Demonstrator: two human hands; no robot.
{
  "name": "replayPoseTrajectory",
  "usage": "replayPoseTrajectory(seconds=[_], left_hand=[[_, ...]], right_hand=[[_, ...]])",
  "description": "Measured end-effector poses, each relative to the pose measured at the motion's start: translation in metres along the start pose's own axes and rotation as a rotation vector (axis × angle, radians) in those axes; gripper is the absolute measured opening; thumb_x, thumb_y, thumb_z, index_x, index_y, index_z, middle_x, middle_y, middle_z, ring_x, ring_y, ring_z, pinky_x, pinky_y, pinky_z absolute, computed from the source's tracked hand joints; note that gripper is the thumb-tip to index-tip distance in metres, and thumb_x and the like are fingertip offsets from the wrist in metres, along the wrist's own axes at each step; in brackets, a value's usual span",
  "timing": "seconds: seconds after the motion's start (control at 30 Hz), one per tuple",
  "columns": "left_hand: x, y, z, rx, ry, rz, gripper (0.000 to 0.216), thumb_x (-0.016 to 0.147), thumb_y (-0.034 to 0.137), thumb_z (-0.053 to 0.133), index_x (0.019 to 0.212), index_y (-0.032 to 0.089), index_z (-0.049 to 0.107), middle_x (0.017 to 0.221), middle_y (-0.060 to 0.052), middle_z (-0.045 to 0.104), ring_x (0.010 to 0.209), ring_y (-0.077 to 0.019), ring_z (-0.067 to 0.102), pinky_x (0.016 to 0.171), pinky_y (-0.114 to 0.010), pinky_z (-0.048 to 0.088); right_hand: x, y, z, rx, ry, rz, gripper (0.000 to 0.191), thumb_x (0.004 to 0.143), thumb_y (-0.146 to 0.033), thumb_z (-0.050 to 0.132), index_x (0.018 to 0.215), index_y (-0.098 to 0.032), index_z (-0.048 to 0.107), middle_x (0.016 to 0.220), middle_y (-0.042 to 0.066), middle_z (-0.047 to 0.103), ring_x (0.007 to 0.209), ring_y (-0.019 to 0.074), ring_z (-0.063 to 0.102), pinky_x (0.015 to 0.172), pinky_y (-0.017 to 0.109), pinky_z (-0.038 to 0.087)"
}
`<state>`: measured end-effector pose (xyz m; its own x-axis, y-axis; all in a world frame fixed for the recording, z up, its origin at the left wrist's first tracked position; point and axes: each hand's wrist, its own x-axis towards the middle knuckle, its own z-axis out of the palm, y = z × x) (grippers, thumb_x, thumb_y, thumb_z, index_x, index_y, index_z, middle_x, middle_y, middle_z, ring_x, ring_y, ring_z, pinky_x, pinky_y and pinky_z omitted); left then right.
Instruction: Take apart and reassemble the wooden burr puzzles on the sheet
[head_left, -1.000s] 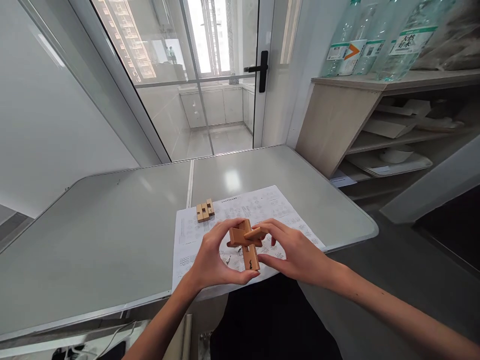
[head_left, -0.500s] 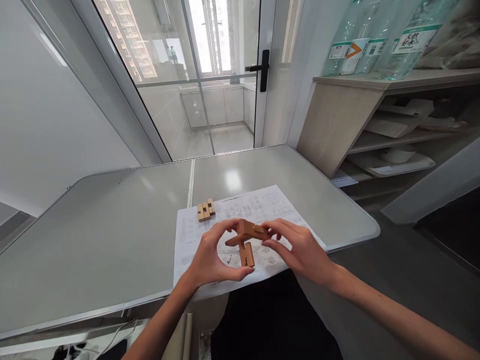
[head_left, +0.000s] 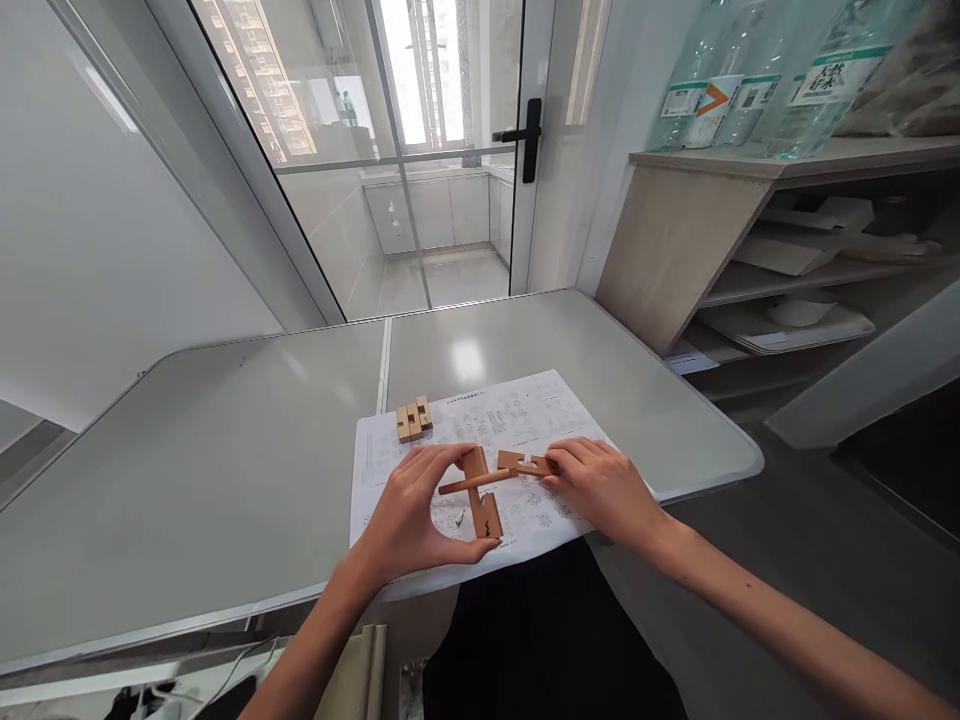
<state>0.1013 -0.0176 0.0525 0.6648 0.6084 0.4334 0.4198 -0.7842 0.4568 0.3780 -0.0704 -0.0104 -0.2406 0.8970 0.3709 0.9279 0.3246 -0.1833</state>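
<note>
My left hand (head_left: 409,512) grips a brown notched wooden puzzle piece (head_left: 487,517) by its two ends, thumb below and fingers above. A thin wooden piece (head_left: 459,486) crosses it near the middle, sticking out to both sides. In the fingers of my right hand (head_left: 606,492) is another notched wooden piece (head_left: 511,459), its cutout facing up. Its left part lies close to the tip of the crossing piece; whether they touch I cannot tell. Under both hands lies a printed paper sheet (head_left: 544,392) with small diagrams.
Several lighter notched wooden blocks (head_left: 411,424) stand together on the sheet's far left corner. The grey table (head_left: 247,460) reaches to a glass door (head_left: 450,230). At the right, a shelf unit (head_left: 667,240) carries several plastic bottles (head_left: 787,110).
My right hand has drawn its notched piece slightly right, opening a gap from the left-hand piece. The pieces have turned, so the crossing piece and the cutout now show more clearly.
</note>
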Motion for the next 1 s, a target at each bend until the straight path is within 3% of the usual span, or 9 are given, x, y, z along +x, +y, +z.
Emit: replayPoseTrajectory(seconds=[0.23, 0.4, 0.5, 0.63, 0.77, 1.0], left_hand=[[0.0, 0.005, 0.001, 0.004, -0.044, 0.013, 0.08, 0.069, 0.046, 0.086, 0.138, 0.025, 0.052, 0.121, -0.01, 0.071, 0.111, -0.0317, 0.068, 0.1, -0.049, 0.051], [0.003, 0.007, 0.003, -0.01, -0.064, -0.011, 0.077, 0.068, 0.046, 0.087, 0.134, 0.025, 0.054, 0.116, -0.008, 0.072, 0.108, -0.0308, 0.069, 0.098, -0.047, 0.052], [0.003, 0.008, 0.006, -0.025, -0.081, -0.01, 0.075, 0.068, 0.047, 0.086, 0.133, 0.025, 0.056, 0.117, -0.008, 0.072, 0.106, -0.0303, 0.069, 0.095, -0.046, 0.053], [0.003, 0.01, 0.011, -0.05, -0.101, 0.009, 0.08, 0.068, 0.049, 0.087, 0.137, 0.026, 0.054, 0.121, -0.01, 0.072, 0.106, -0.0317, 0.069, 0.096, -0.048, 0.053], [0.002, 0.014, 0.015, -0.082, -0.14, -0.012, 0.079, 0.066, 0.054, 0.088, 0.132, 0.025, 0.056, 0.119, -0.01, 0.072, 0.105, -0.0323, 0.068, 0.094, -0.048, 0.053], [0.003, 0.017, 0.02, -0.149, -0.135, -0.019, 0.084, 0.063, 0.05, 0.091, 0.135, 0.026, 0.055, 0.126, -0.009, 0.069, 0.117, -0.0343, 0.064, 0.105, -0.051, 0.05]], right_hand=[[-0.001, 0.001, 0.003, 0.076, 0.01, 0.04, 0.016, 0.094, -0.019, 0.073, 0.108, -0.019, 0.065, 0.114, 0.011, 0.073, 0.101, 0.0313, 0.072, 0.086, 0.05, 0.06], [0.001, -0.017, -0.03, 0.478, 0.012, -0.146, 0.037, 0.104, -0.031, 0.061, 0.14, -0.026, 0.052, 0.128, 0.01, 0.069, 0.115, 0.0259, 0.069, 0.093, 0.043, 0.061], [0.003, -0.03, -0.043, 0.486, 0.057, -0.217, 0.03, 0.106, -0.033, 0.059, 0.134, -0.025, 0.055, 0.121, 0.009, 0.073, 0.109, 0.0246, 0.071, 0.089, 0.041, 0.06], [0.005, -0.038, -0.039, 0.341, 0.142, -0.23, 0.012, 0.108, -0.026, 0.053, 0.114, -0.022, 0.063, 0.101, 0.006, 0.076, 0.088, 0.0203, 0.073, 0.075, 0.034, 0.055], [0.006, -0.039, -0.029, 0.211, 0.208, -0.176, 0.017, 0.109, -0.027, 0.052, 0.102, -0.02, 0.066, 0.086, 0.003, 0.075, 0.071, 0.017, 0.068, 0.066, 0.031, 0.046], [0.014, -0.038, -0.027, 0.198, 0.229, -0.083, 0.024, 0.11, -0.032, 0.05, 0.097, -0.02, 0.067, 0.083, 0.003, 0.074, 0.067, 0.0165, 0.066, 0.063, 0.03, 0.042]])
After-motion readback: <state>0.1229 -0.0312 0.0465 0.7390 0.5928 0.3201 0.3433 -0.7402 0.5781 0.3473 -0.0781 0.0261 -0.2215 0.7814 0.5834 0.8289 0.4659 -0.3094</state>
